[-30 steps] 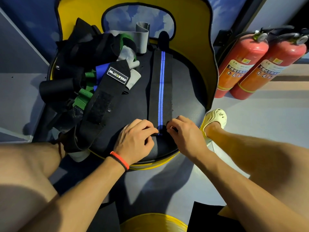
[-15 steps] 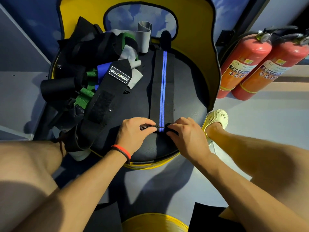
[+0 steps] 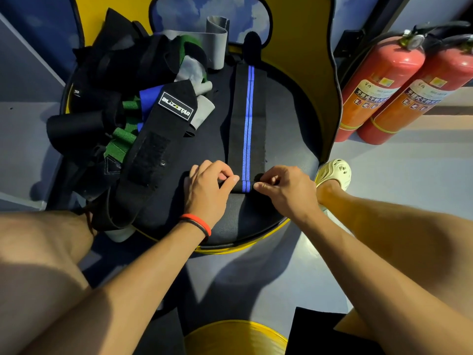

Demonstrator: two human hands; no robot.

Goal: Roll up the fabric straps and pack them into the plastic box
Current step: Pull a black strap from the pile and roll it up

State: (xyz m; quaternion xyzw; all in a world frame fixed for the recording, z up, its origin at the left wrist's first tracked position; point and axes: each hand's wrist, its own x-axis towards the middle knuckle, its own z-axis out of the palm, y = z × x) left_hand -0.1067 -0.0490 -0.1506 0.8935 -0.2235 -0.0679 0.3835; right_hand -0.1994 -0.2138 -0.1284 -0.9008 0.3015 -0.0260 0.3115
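A long black strap with a blue centre stripe [image 3: 247, 116] lies flat along the round dark seat [image 3: 286, 129], running away from me. Its near end is wound into a small tight roll [image 3: 245, 187]. My left hand [image 3: 207, 188] pinches the roll's left end and my right hand [image 3: 284, 190] pinches its right end. A wide black strap with a white-edged label [image 3: 163, 134] lies diagonally to the left. No plastic box is in view.
A heap of black, green, blue and grey straps [image 3: 122, 98] covers the seat's left side. The yellow chair back [image 3: 302, 47] rises behind. Two red fire extinguishers [image 3: 399, 88] stand at right. My foot in a cream shoe [image 3: 335, 172] rests beside the seat.
The strap's near end went from flat under my fingers to a small roll. Both hands shifted slightly away from me along the strap.
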